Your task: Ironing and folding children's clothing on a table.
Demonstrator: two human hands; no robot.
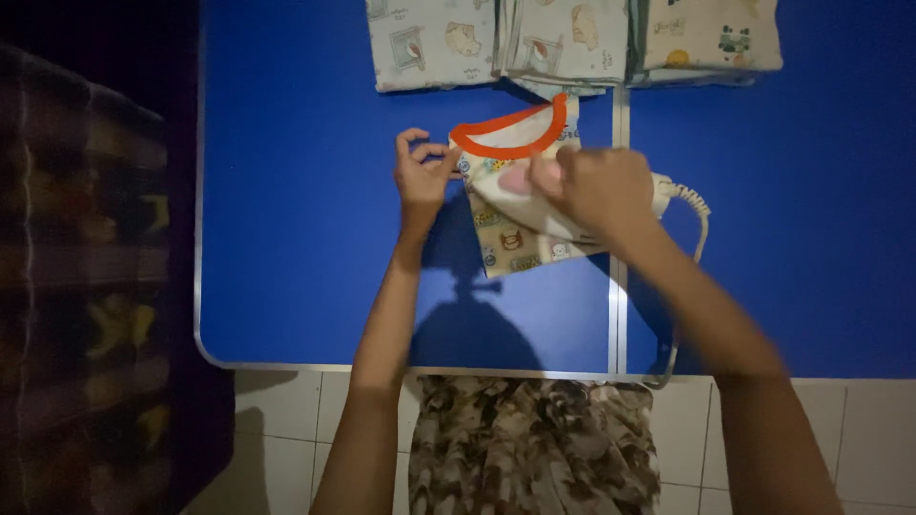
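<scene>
A small printed baby shirt (504,238) with an orange neckband lies on the blue table (305,210). My left hand (422,175) pinches the shirt's left shoulder edge beside the neckband. My right hand (599,191) grips the handle of a white electric iron (534,212), which rests on the shirt's right half. The iron's coiled white cord (694,202) trails off to the right and down over the table edge.
Three folded printed garments (572,43) lie in a row along the table's far edge. A metal seam (620,315) runs down the tabletop. A patterned blanket (86,286) lies at the left. White floor tiles (286,420) show below the table's near edge.
</scene>
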